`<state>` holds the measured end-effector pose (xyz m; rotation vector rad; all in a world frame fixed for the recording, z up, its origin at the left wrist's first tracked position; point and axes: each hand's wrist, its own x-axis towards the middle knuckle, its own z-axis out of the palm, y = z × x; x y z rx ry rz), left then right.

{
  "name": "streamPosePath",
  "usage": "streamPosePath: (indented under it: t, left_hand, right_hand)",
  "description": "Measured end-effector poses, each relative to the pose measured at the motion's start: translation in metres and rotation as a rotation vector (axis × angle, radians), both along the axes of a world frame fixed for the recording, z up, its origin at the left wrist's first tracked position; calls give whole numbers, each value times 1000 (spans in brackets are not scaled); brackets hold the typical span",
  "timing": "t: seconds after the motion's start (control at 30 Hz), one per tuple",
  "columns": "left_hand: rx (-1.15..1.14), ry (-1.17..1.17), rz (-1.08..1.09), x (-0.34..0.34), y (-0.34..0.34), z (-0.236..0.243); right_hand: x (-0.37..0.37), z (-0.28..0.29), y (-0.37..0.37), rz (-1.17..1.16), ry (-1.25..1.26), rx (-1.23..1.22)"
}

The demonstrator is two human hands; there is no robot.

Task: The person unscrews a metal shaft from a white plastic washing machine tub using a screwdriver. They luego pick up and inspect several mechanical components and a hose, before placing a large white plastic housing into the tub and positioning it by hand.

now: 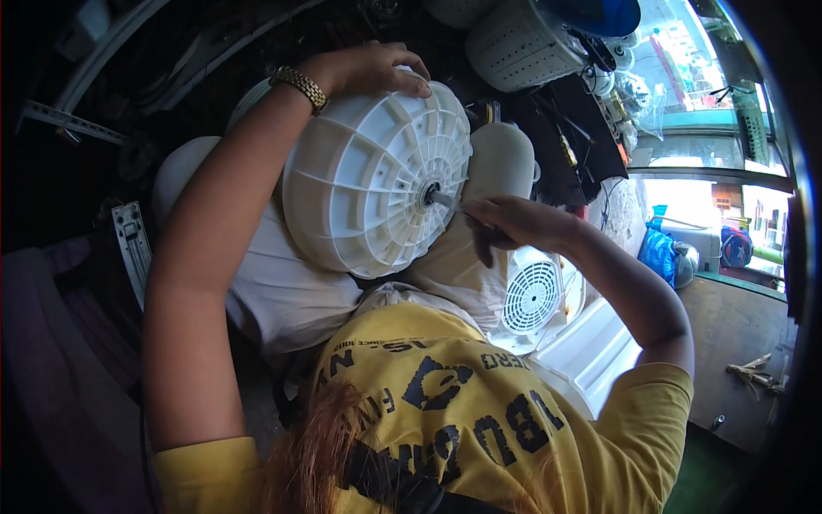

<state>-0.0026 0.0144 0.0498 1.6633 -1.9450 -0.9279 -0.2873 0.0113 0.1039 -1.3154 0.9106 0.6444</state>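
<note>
— From where is the scene viewed?
— It is viewed from the head, steeply downward and close, over the yellow shirt (479,411).
— What is centred?
— The white ribbed drum (368,180), held near; the street is seen far right.
</note>
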Motion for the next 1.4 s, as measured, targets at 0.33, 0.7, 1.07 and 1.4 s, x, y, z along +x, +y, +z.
streamPosePath:
  t: [0.33, 0.7, 1.07, 1.4]
  left_hand:
    - [-20, 14, 6, -1, 3, 3]
    - [38, 6, -31, 2, 1, 5]
    - [28, 43, 4, 2, 2, 4]
    - [32, 63, 0, 2, 2, 4]
  right_hand:
    - [-4, 4, 0, 22, -61, 90]
    - [-15, 15, 4, 60, 13, -7]
    - [-10, 39, 6, 104, -50, -377]
    - [-8, 24, 12, 642, -235, -855]
